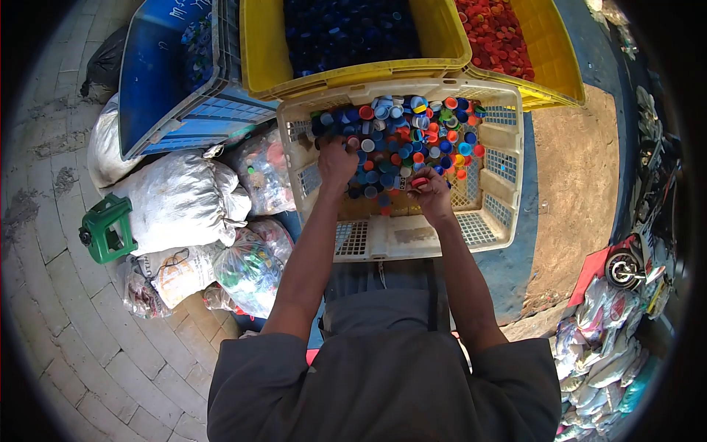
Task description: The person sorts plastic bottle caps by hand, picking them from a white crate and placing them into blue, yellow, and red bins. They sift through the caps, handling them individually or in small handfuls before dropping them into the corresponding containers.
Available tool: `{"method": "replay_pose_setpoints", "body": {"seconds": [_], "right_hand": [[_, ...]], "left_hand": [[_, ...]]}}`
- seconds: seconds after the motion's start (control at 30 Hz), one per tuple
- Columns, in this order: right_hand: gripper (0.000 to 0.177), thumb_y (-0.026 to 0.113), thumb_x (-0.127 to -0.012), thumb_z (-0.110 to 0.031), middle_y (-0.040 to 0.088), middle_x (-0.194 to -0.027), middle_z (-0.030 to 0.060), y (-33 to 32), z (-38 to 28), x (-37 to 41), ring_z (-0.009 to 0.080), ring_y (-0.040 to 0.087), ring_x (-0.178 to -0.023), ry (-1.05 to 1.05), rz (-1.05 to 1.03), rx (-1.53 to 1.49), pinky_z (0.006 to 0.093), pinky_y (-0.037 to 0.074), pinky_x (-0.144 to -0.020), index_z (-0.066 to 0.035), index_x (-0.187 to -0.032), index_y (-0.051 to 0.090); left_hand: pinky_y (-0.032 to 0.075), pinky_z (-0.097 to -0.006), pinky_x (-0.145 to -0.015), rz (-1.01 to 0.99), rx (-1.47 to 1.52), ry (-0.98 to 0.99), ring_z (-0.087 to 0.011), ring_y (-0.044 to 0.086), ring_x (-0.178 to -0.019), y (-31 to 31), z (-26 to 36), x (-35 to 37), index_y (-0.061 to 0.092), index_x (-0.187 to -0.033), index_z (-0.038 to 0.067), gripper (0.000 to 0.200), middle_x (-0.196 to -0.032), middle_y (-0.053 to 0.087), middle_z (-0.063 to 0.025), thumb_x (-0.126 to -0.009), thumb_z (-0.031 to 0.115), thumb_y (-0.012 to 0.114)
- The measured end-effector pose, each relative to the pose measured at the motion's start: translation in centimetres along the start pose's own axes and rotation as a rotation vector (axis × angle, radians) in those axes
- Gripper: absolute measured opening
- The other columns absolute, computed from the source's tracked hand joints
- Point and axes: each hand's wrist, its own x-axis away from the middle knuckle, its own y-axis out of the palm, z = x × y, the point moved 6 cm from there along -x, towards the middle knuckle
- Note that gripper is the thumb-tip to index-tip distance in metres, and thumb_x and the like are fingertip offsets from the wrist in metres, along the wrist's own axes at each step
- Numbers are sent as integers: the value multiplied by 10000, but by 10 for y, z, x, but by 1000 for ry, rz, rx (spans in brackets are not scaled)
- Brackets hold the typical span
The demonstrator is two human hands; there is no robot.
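Observation:
A white plastic crate (509, 177) in front of me holds a heap of bottle caps (398, 140) in blue, red, green, white and orange. Over the crate's right part, my right hand (434, 196) is closed on a red bottle cap (419, 182), pinched between thumb and fingers. My left hand (338, 163) reaches into the left side of the heap. Its fingers are curled down among the caps, beside a pale pink cap (353, 141); what they hold, if anything, is hidden.
Behind the crate stand a yellow bin (361, 71) of dark blue caps and another yellow bin (560, 59) of red caps. A blue crate (158, 88), white sacks (173, 199) and a green plastic object (107, 228) are at left. Filled bags (600, 353) lie lower right.

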Motion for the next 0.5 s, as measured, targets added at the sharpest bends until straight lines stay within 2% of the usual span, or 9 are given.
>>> {"method": "replay_pose_setpoints", "body": {"seconds": [0.1,0.3,0.4,0.5], "right_hand": [[280,480,-659,-84,578,-864,78,0,-1,1,188,589,-772,-1,13,9,317,492,-671,-42,-929,539],[261,484,-683,-82,569,-850,64,-1,2,-4,172,576,-771,-2,6,11,302,476,-668,-49,-936,539],[249,485,-698,-89,567,-849,60,1,2,-4,165,573,-779,-2,4,29,300,472,-671,-52,-939,537],[238,484,-708,-92,574,-848,57,0,1,-3,158,572,-778,-1,10,71,299,469,-672,-59,-937,538]], "left_hand": [[477,-437,-812,54,114,134,-376,582,-938,3,4,7,655,-961,37,236,-1023,570,-205,-752,144,670],[485,-431,-796,-175,281,269,-365,584,-956,24,8,24,641,-940,51,277,-1039,547,-185,-732,208,735],[480,-420,-813,-70,268,304,-350,575,-983,21,13,32,648,-935,63,313,-1039,554,-172,-714,251,766],[481,-414,-822,-65,221,259,-344,575,-985,23,12,33,653,-928,70,333,-1049,559,-156,-707,286,778]]}}
